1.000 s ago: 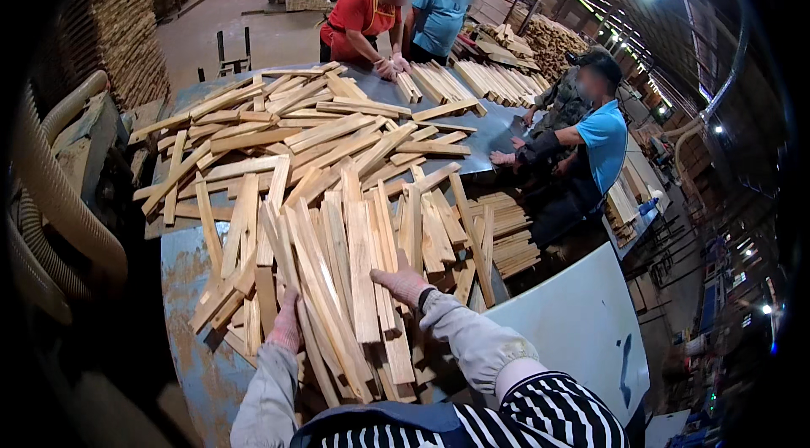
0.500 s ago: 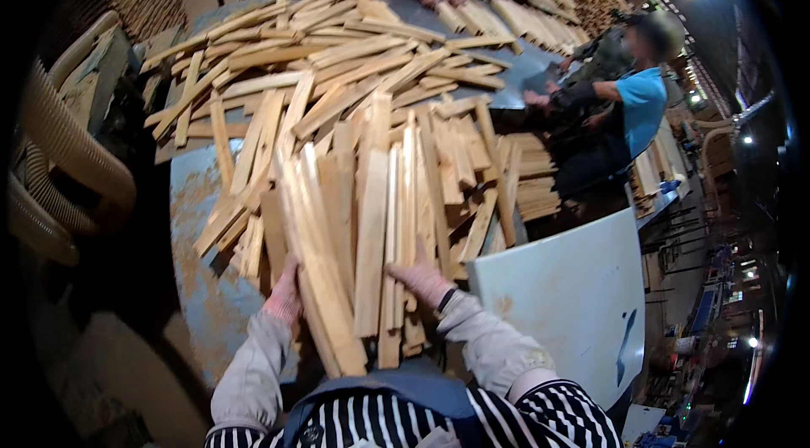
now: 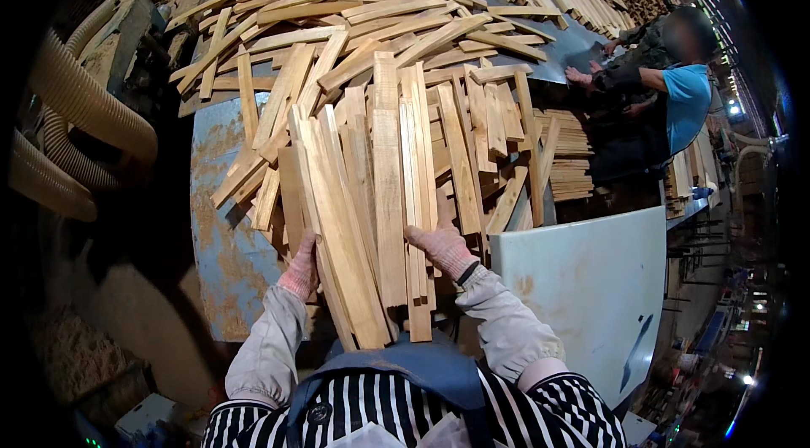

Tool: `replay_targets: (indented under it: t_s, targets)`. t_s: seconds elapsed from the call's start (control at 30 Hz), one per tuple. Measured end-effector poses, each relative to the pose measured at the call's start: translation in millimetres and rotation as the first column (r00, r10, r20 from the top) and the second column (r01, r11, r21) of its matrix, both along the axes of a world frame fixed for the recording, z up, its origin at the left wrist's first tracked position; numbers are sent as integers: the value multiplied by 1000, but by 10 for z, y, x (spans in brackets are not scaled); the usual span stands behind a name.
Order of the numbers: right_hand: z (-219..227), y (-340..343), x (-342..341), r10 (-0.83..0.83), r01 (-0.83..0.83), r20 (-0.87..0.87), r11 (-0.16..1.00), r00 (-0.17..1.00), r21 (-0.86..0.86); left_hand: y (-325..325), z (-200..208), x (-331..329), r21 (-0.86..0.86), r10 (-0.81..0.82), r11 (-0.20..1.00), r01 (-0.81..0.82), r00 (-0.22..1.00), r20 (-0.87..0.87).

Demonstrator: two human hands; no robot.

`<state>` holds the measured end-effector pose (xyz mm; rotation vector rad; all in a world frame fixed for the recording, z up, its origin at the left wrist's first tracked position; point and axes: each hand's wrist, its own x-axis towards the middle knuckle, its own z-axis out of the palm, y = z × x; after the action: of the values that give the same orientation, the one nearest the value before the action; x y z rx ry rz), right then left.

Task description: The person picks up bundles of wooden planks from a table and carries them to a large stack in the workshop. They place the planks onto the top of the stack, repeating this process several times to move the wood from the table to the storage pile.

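My left hand (image 3: 301, 267), in a pinkish glove, is closed on the left edge of a fanned bundle of pale wooden strips (image 3: 346, 237). My right hand (image 3: 443, 250), gloved the same way, presses on the bundle's right side with the thumb across narrow strips (image 3: 415, 195). Its other fingers are partly hidden. Between the hands the strips lie lengthwise, their near ends uneven and close to my apron (image 3: 388, 368). Beyond them a large heap of loose strips (image 3: 354, 22) lies crisscrossed.
The blue-grey table (image 3: 224, 254) is dusted with sawdust. A pale panel (image 3: 582, 288) stands right of my right arm. Stacked strips (image 3: 564, 153) lie at the right, near a co-worker in a blue shirt (image 3: 685, 102). Ribbed hoses (image 3: 101, 110) run along the left.
The whole view has shifted, so the heap sits higher and farther right in the picture. Both hands keep their places on the bundle.
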<state>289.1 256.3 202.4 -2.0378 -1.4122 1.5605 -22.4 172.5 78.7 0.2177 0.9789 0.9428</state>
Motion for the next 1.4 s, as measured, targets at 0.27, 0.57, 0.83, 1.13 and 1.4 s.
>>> replay_targets:
  t_s: [0.27,0.57,0.83,1.13,1.4]
  targets:
    - [-806,101,430,36,9,-348,992,937,128,-122,134,332,-25,199,980,-197,976,84]
    - [63,-157,232,-25,-51,-310,971,950,-235,-311,275,253,-40,99,994,-97,994,42]
    - [-692,-316,344,-166,11,-503,955,848,-297,-385,-124,204,-19,155,988,-155,955,252]
    - [-682,-485,193,-120,5,-656,985,745,-174,-511,-450,133,62,218,969,-241,942,256]
    - [-407,-646,223,-208,95,-609,972,765,-213,-483,226,140,128,133,980,-151,982,137]
